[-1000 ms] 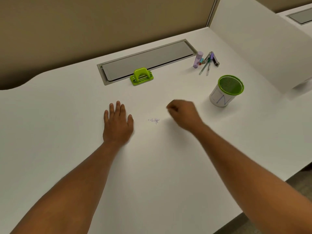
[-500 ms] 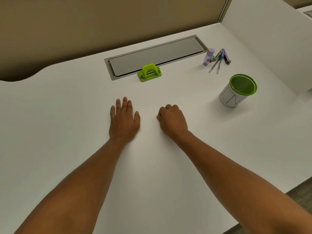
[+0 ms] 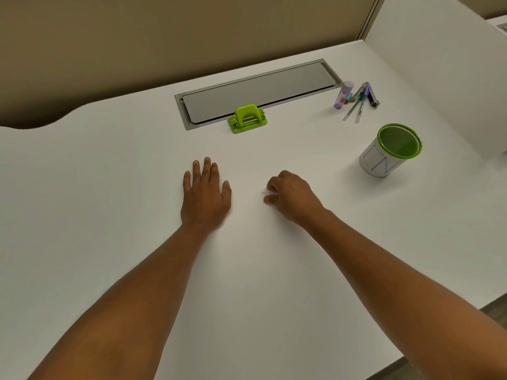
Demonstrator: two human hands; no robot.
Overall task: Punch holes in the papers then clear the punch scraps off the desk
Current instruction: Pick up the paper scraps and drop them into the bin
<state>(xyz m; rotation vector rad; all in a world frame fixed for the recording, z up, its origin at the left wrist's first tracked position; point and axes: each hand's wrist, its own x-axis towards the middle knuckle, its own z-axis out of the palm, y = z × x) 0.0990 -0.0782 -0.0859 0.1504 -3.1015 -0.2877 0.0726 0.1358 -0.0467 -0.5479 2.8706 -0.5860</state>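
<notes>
So the left hand (image 3: pixel 204 194) is lying flat on the white desk (image 3: pixel 109 187), palm down, fingers straight and spread a bit, holding nothing. Just to its right, the right hand (image 3: pixel 290 197) has a narrow grip: fingers curled in toward the thumb, pinching at a small pale bit of punch scraps (image 3: pixel 265 192) right at the fingertips. Scraps are blurry, can't tell how many. Farther back, the green hole punch (image 3: pixel 247 118) sits against the near edge of the grey cable tray lid (image 3: pixel 258 91). Over on the right there's a green mesh cup (image 3: pixel 391 150) with a white wrap, and beyond it a purple glue stick (image 3: pixel 343 94) beside a few pens (image 3: pixel 356 105).
</notes>
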